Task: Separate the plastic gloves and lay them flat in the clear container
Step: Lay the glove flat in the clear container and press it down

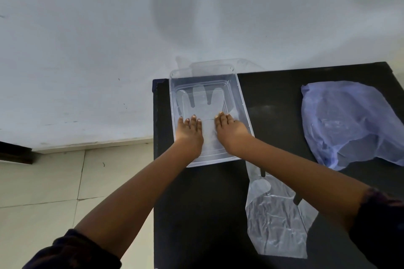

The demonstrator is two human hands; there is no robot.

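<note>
A clear rectangular container stands at the far left corner of the black table. A see-through plastic glove lies flat on its floor, fingers pointing away from me. My left hand and my right hand both press flat on the glove's cuff end inside the container, fingers straight, a small gap between them. More plastic gloves lie flat on the table in front of the container, partly under my right forearm.
A crumpled bluish plastic bag lies at the table's right side. A clear lid leans behind the container against the pale wall. Tiled floor drops away left of the table edge.
</note>
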